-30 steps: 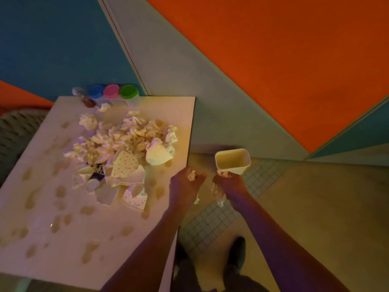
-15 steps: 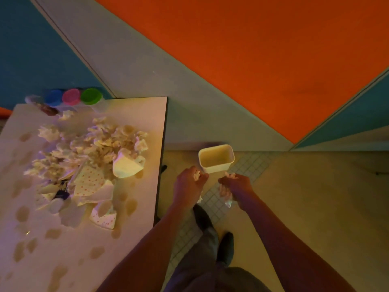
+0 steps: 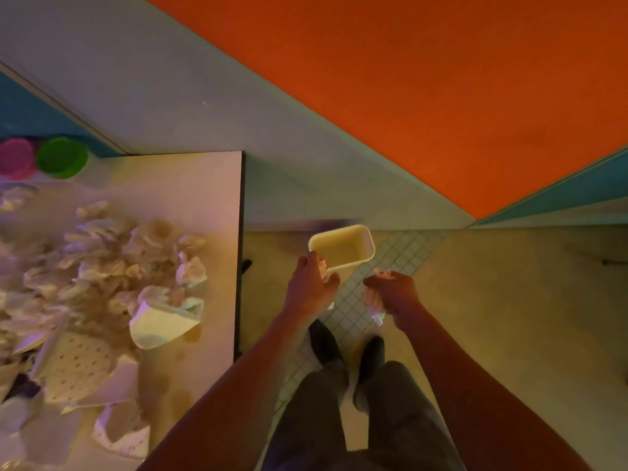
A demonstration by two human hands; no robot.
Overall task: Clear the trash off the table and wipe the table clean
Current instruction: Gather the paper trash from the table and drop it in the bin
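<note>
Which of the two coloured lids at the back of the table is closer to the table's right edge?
The green lid. It sits to the right of the pink lid, which is cut off by the picture's left edge.

A green lid (image 3: 62,158) and a pink lid (image 3: 15,158) sit side by side at the far left. A wall (image 3: 424,96) in orange, grey and blue panels rises above a floor (image 3: 509,317) with a strip of small square tiles (image 3: 384,266).

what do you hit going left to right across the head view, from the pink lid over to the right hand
pink lid → green lid → pile of crumpled tissues → table's right edge → left hand → right hand
</note>
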